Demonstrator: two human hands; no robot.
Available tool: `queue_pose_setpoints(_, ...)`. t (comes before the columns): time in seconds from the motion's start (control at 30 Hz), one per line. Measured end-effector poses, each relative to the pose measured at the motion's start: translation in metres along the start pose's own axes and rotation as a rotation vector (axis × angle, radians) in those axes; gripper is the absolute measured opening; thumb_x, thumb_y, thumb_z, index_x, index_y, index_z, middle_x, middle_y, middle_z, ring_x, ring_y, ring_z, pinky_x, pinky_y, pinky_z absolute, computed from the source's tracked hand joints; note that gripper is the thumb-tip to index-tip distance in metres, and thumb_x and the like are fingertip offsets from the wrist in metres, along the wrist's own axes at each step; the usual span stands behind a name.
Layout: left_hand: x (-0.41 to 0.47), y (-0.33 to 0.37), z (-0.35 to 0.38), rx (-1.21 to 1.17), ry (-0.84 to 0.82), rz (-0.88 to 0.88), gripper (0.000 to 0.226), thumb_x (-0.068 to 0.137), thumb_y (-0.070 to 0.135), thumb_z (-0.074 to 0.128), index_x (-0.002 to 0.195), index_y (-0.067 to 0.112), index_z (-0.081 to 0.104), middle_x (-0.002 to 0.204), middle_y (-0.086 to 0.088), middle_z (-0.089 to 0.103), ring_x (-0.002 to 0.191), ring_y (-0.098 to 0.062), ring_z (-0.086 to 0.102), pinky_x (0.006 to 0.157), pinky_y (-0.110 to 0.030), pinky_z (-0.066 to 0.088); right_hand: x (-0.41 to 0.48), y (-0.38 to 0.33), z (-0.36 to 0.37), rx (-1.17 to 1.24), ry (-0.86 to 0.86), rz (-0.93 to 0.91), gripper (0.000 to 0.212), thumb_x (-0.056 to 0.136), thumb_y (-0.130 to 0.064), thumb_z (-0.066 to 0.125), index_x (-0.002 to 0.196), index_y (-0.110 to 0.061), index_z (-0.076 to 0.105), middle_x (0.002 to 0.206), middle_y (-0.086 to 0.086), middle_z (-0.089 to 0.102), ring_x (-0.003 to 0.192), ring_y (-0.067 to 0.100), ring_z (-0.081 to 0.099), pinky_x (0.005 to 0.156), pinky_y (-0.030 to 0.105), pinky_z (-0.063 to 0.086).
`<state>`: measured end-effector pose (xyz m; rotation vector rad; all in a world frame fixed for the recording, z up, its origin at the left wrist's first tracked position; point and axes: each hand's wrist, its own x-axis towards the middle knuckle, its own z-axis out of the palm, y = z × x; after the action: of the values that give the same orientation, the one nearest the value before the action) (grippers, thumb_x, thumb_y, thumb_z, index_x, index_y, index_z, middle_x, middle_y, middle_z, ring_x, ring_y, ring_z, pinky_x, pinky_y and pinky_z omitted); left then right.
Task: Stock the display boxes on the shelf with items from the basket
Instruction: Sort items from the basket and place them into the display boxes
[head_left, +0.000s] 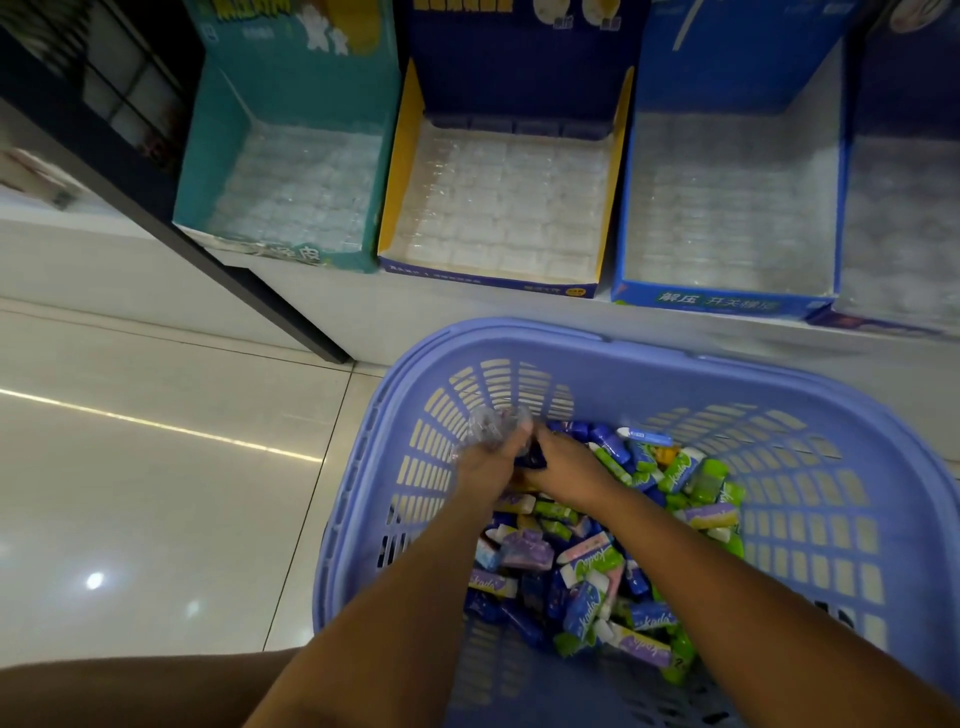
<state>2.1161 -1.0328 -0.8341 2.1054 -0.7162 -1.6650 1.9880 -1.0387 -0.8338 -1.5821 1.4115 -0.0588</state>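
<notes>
1. Head view, the shelf: four display boxes are standing side by side along the shelf's front edge: a teal box (283, 171), a yellow-sided box (400, 171), a blue box (631, 171) and a further box (904, 234) cut off at the right. Each is showing only a clear, cellular plastic lining.
2. Head view, the basket (810, 374): it is sitting just below the shelf's front edge, holding a loose heap of small wrapped items (597, 566) in green, purple, blue and pink.
3. Head view, the hands: the left hand (488, 462) is clutching a crumpled clear wrapper (493, 423). The right hand (566, 467) is reaching down onto a dark blue pack (532, 457) between the two hands; its fingers are hidden, so I cannot tell whether it is gripping.
4. Step in hand, as I judge it: picking stock from the basket, probably unwrapping it.
5. Next move, I think: lifting an item clear and carrying it up over a box's front wall into its matching box.
</notes>
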Motion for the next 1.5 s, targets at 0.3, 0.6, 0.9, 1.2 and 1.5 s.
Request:
queue_pose_setpoints(0.3,-0.012,-0.009,0.004,0.282,0.248,0.189,0.040,0.087,0.048,0.061,0.076,0.009,0.063,0.065,-0.002,0.061,0.059,-0.016,0.059,0.056,-0.028,0.047,0.005,-0.007,0.019,-0.709,0.270,-0.161,0.047,0.091,-0.029,0.041,0.133,-0.011,0.051,0.142,0.008,0.041,0.128,0.027,0.035,0.105,0.044,0.021)
queue_pose_setpoints(0.6,-0.017,-0.013,-0.007,0.413,0.132,0.243,0.059,0.095,0.047,0.046,0.123,-0.004,0.053,0.110,-0.023,0.064,0.101,-0.036,0.061,0.086,-0.043,0.050,0.011,-0.020,0.013,-0.892,0.019,-0.076,0.054,0.090,-0.045,0.034,0.136,-0.020,0.046,0.140,0.010,0.043,0.129,0.031,0.029,0.106,0.052,0.021)
queue_pose_setpoints(0.9,-0.015,0.009,-0.025,0.571,-0.104,0.195,0.050,0.095,0.045,0.049,0.119,0.002,0.058,0.113,-0.023,0.063,0.102,-0.036,0.060,0.081,-0.037,0.047,0.011,-0.026,-0.002,-0.529,-0.400,0.007,0.053,0.080,-0.064,0.049,0.118,-0.029,0.061,0.121,0.003,0.063,0.094,0.024,0.058,0.076,0.030,0.044)
queue_pose_setpoints(1.2,-0.020,0.053,-0.033,0.956,-0.204,0.166,0.032,0.095,0.020,0.050,0.114,-0.003,0.062,0.119,-0.021,0.063,0.111,-0.033,0.058,0.083,-0.032,0.045,-0.004,-0.052,0.039,-0.721,-0.552,-0.101,0.078,0.079,-0.066,0.057,0.137,-0.014,0.044,0.142,0.011,0.044,0.123,0.030,0.046,0.104,0.042,0.038)
queue_pose_setpoints(1.5,-0.062,0.036,-0.029,1.181,-0.149,0.213,0.035,0.096,0.009,0.047,0.130,0.001,0.050,0.126,-0.020,0.055,0.117,-0.033,0.054,0.094,-0.034,0.042,-0.029,-0.059,0.048,-0.783,-0.661,-0.192,0.051,0.080,-0.041,0.070,0.116,-0.009,0.054,0.112,0.011,0.059,0.089,0.025,0.058,0.075,0.035,0.049)
